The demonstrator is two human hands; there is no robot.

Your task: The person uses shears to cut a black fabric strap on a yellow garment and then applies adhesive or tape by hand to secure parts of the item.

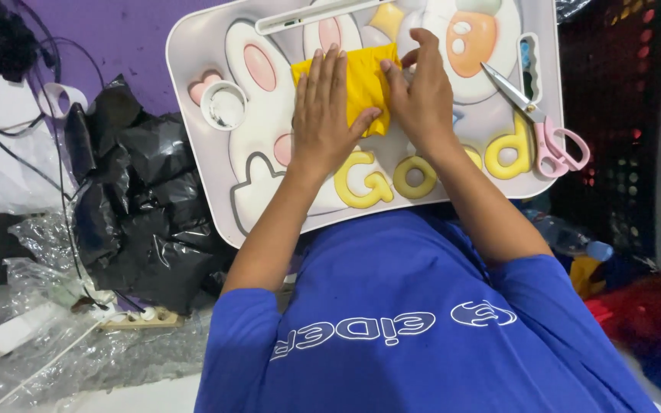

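Observation:
A folded yellow cloth (361, 80) lies on a white lap tray (200, 53) decorated with a rabbit and yellow letters. My left hand (323, 107) presses flat on the cloth's left half, fingers spread. My right hand (422, 95) rests on the cloth's right edge, thumb and fingers pinching a fold. A roll of clear tape (225, 105) sits in the tray to the left of my left hand. Scissors with pink handles (541, 126) lie on the tray to the right of my right hand.
Crumpled black plastic bags (139, 199) pile up left of the tray. Clear plastic wrap (32, 329) and a power strip (135, 315) lie at lower left. A dark crate (621, 115) stands to the right, with a plastic bottle (568, 237) below it.

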